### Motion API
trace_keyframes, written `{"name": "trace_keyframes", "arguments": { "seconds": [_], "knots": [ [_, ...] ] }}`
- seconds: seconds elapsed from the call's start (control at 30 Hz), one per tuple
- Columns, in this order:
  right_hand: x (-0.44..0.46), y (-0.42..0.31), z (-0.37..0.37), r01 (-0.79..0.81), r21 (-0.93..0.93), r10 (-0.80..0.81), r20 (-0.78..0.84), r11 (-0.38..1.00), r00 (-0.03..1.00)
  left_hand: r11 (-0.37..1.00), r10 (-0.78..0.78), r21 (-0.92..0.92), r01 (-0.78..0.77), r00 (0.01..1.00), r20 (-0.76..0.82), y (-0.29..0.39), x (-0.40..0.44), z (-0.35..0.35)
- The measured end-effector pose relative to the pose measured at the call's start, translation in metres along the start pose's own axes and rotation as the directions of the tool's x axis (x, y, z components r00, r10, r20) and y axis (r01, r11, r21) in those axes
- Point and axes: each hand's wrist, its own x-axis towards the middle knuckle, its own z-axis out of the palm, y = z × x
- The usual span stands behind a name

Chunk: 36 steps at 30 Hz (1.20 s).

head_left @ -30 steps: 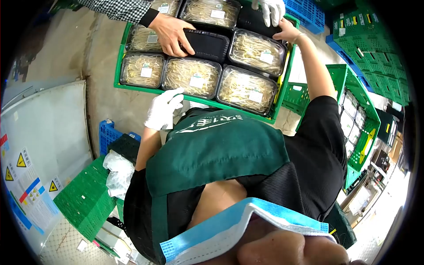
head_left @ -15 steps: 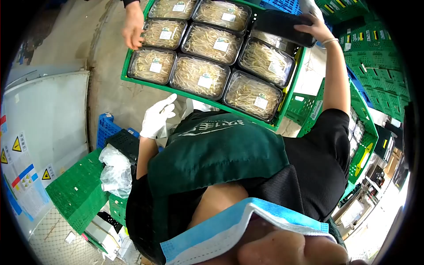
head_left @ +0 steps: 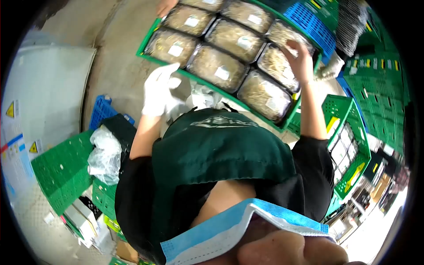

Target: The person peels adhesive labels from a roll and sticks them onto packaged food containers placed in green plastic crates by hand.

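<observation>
A green crate (head_left: 215,88) holds several black trays of bean sprouts under clear film with white labels. My right hand (head_left: 301,62), bare, reaches over the crate's right side with fingers apart, at the edge of a bean sprout tray (head_left: 285,33) in the far right corner. Just below that hand is another bean sprout tray (head_left: 279,65). My left hand (head_left: 160,90), in a white glove, is open beside the crate's near left edge, holding nothing. Motion blurs both hands somewhat.
Another person's hand (head_left: 166,6) is at the crate's far left edge. A grey striped garment (head_left: 352,26) shows at the upper right. Stacked green crates (head_left: 375,92) and a blue crate (head_left: 312,27) stand to the right. A plastic bag (head_left: 105,154) lies at left.
The black tray that was tipped up in my right hand now lies level in the crate's far right corner, its film showing. The crate appears further right and tilted in view.
</observation>
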Motion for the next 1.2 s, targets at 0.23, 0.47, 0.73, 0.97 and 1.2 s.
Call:
{"name": "trace_keyframes", "arguments": {
  "seconds": [0.23, 0.47, 0.73, 0.97, 1.2],
  "knots": [
    [-0.109, -0.259, 0.083, -0.028, 0.637, -0.229, 0.316, 0.77, 0.921, 0.734, -0.076, -0.679, -0.019, 0.991, -0.11, 0.016, -0.024, -0.007],
    [-0.167, -0.383, 0.136, -0.393, 0.745, -0.141, 0.54, 0.538, 0.83, 0.818, 0.049, -0.574, 0.035, 0.99, 0.129, -0.013, -0.14, -0.176],
    [-0.206, -0.446, 0.174, -0.338, 0.648, -0.181, 0.598, 0.682, 0.78, 0.991, -0.022, -0.134, 0.024, 1.0, 0.013, -0.093, -0.203, -0.255],
    [-0.211, -0.465, 0.18, -0.319, 0.655, -0.235, 0.613, 0.685, 0.754, 0.784, 0.025, -0.597, 0.172, 0.951, 0.308, -0.075, -0.205, -0.285],
    [-0.18, -0.411, 0.128, -0.117, 0.559, -0.197, 0.469, 0.821, 0.861, 0.768, -0.041, -0.606, 0.205, 0.961, 0.273, -0.045, -0.179, -0.219]
  ]
}}
